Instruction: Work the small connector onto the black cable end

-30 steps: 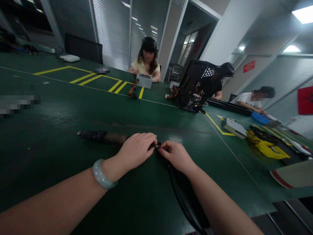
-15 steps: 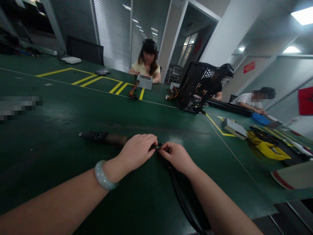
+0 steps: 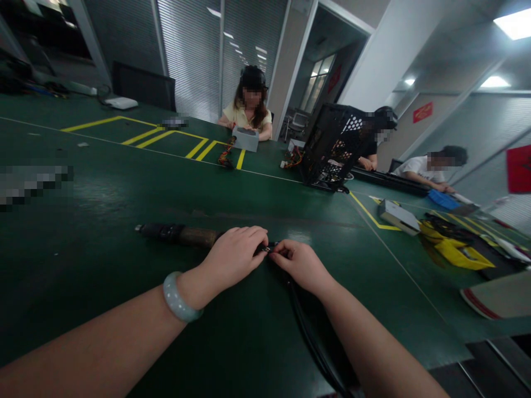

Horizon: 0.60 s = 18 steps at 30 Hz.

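A dark electric screwdriver [image 3: 182, 235] lies on the green table, its bit end pointing left. My left hand [image 3: 234, 255] is closed around its rear end, palm down, hiding that part. Close beside it, my right hand [image 3: 305, 268] pinches a small connector at the end of a black cable [image 3: 305, 323]. A small shiny metal bit shows between the two sets of fingertips; whether the plug is seated in the tool I cannot tell. From the right hand the cable runs down toward the table's near edge, partly behind my right forearm.
Across the green table [image 3: 166, 182] a person [image 3: 246, 113] handles a grey power supply [image 3: 245, 139]. A black computer case [image 3: 329, 146] stands right of it, with two more people beyond. A grey box [image 3: 398, 217] and a yellow item [image 3: 462, 254] with black cables lie at right.
Both hands keep nearly the same place and grip. The screwdriver's bit end has shifted very slightly right.
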### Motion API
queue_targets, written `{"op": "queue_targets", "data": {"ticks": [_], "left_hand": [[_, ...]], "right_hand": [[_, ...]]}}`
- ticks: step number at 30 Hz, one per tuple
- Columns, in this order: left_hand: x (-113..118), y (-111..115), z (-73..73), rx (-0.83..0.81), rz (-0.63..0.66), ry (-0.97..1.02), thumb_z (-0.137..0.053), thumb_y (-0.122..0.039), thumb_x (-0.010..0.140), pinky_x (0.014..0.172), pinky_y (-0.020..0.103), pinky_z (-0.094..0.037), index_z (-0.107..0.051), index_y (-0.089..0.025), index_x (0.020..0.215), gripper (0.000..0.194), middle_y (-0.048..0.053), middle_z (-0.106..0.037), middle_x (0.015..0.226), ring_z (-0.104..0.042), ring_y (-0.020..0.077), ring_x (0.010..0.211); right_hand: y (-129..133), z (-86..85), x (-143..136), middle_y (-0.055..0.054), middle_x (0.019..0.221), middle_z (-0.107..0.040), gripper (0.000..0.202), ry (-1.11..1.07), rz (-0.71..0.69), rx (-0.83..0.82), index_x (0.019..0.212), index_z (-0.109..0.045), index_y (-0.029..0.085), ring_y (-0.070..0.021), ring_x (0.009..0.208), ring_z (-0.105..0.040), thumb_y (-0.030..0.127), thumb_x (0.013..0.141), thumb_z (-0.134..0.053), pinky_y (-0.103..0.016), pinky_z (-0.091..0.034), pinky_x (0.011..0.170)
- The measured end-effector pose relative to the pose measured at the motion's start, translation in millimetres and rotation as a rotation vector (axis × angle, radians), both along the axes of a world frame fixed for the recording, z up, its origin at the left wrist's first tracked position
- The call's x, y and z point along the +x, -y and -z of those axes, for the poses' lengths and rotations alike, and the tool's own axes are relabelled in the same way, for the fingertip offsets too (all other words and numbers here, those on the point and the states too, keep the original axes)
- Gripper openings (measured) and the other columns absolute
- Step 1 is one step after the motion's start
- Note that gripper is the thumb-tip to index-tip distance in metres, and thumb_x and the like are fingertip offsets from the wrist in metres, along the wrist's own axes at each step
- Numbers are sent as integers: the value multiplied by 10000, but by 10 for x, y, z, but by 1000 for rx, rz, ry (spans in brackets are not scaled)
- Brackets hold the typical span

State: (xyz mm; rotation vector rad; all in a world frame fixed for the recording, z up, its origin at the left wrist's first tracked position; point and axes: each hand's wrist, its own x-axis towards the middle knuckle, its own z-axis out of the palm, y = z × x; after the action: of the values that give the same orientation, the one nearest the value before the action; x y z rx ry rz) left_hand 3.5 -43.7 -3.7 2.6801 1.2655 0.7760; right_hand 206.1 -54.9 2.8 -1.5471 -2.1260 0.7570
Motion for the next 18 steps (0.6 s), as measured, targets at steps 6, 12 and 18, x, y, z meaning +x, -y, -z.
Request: {"op": "queue_targets", "data": {"ticks": [6, 12, 18], "left_hand": [[-7, 5, -29, -4, 11, -3, -553, -226, 876, 806, 398, -478, -604, -210, 951, 92, 50, -641, 1120, -614, 241, 968], [-6, -7, 4, 12, 27, -1, -535, -211, 876, 831, 394, -482, -622, -218, 947, 112, 45, -647, 1100, -620, 235, 972], [-6, -4, -11, 0, 13, -15, -556, -249, 878, 823, 397, -480, -608, -212, 981, 121, 52, -642, 1113, -615, 234, 957]], "right_hand": [[7, -18, -8, 17, 766, -689, 157, -6, 8, -23, 856, -680, 213, -124, 644, -580, 348, 871, -602, -229, -375, 578], [2, -17, -4, 20, 753, -682, 152, -9, 11, -11, 848, -679, 213, -121, 636, -570, 346, 869, -606, -227, -372, 573], [13, -14, 1, 23, 772, -685, 148, -16, 2, -22, 858, -675, 218, -120, 642, -577, 345, 873, -600, -225, -375, 568]]}}
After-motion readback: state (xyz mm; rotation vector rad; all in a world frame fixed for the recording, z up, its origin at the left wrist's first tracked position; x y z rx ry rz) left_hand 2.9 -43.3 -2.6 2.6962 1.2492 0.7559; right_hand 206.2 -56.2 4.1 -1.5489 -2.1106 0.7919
